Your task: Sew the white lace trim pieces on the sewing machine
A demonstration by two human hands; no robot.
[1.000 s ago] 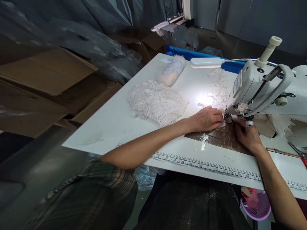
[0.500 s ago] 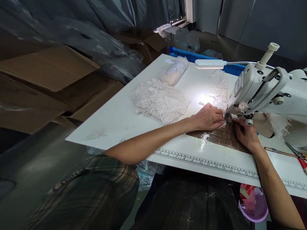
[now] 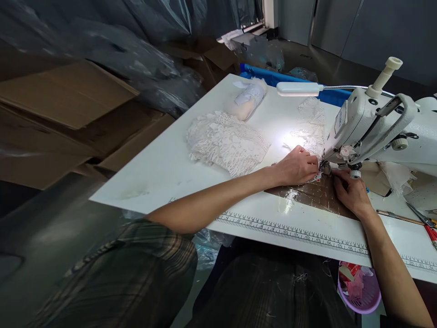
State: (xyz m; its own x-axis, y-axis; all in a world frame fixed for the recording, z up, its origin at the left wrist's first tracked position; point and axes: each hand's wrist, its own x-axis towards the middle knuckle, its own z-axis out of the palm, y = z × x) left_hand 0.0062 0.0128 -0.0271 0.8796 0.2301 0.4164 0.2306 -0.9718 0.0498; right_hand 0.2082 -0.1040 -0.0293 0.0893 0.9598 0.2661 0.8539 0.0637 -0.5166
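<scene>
Open brown cardboard boxes (image 3: 68, 95) sit left of the counter (image 3: 126, 175), with crumpled clear plastic sheeting (image 3: 146, 59) over and behind them. Something blue (image 3: 261, 74), perhaps the rim of a bin, runs along the counter's far edge. Scissors (image 3: 415, 212) lie near the right border. Below the near edge, a purple basket (image 3: 371, 298) holds pink and red scraps (image 3: 355, 287). Grey panels (image 3: 385, 41) stand behind.

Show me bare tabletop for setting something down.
Widest: the table's left corner, bordered by the lace pile and left forearm. Narrower: between that pile and the lace strip. Crowded: at the machine, where left hand, right hand and brown sheet sit close.
</scene>
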